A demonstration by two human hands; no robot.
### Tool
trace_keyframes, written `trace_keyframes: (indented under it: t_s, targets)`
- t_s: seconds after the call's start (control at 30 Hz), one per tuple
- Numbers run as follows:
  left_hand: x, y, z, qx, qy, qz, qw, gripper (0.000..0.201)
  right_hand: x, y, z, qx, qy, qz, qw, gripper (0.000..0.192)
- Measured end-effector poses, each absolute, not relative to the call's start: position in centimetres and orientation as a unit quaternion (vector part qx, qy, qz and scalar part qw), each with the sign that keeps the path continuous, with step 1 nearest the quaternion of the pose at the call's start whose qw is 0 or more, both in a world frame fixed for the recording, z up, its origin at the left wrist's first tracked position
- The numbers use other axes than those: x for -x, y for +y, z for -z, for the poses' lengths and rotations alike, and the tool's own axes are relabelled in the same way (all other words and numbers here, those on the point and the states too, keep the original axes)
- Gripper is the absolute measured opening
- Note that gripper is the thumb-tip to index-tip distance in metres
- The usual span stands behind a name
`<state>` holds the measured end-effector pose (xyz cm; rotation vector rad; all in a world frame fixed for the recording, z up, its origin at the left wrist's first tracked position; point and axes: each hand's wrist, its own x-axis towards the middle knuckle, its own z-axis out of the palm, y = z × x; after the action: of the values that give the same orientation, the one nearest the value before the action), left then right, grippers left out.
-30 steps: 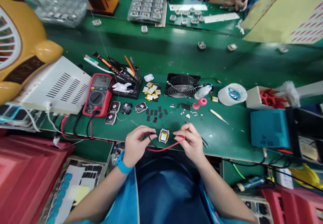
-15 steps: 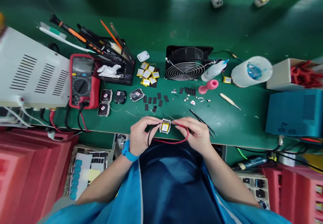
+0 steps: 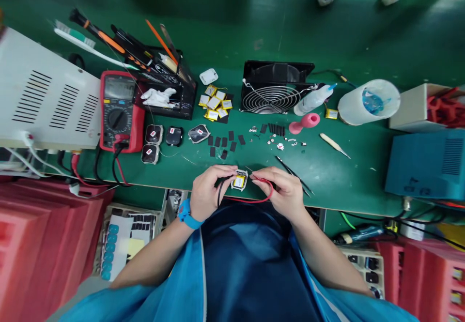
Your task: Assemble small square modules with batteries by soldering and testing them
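Observation:
At the bench's front edge, my left hand (image 3: 210,190) is closed on an open watch case (image 3: 239,180) by its left side. A yellow-edged battery shows inside the case. A black test lead (image 3: 220,194) also loops out of those left fingers. On the other side, my right hand (image 3: 285,191) pinches a red test lead (image 3: 269,192), its thin metal probe tip (image 3: 249,169) pointing at the case's upper right. Whether the tip touches the case is too small to tell. Black tweezers (image 3: 293,175) lie just beyond my right hand.
A red multimeter (image 3: 119,114) stands at left by a white power unit (image 3: 51,94). Farther back are loose batteries (image 3: 213,100), a tool holder (image 3: 185,101) and a fan (image 3: 274,89). Small black pads (image 3: 224,143) lie mid-bench. A white tub (image 3: 348,104) and blue unit (image 3: 425,164) stand right.
The view has shifted slightly, so most bench items appear a little farther right. Both hands keep their holds on the case and leads, with the red probe still close to the case.

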<state>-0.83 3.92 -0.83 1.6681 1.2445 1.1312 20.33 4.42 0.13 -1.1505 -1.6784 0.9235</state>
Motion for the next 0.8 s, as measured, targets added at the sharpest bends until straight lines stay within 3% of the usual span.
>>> trace_keyframes:
  t_s: [0.23,0.47,0.8]
  targets:
    - [0.85,4.03,0.69,-0.665,0.477,-0.441,0.369,0.008,-20.29,4.38,-0.25,0.449,-0.680,-0.372,0.445,0.020]
    - [0.89,3.91,1.20,-0.670,0.469,-0.446,0.364,0.014,-20.09,4.46,-0.27,0.443,-0.703,-0.350,0.433,0.013]
    - [1.00,3.86,1.11,-0.677,0.474,-0.430,0.363,0.009,-19.94,4.45,0.06,0.414,-0.733,-0.331,0.426,0.016]
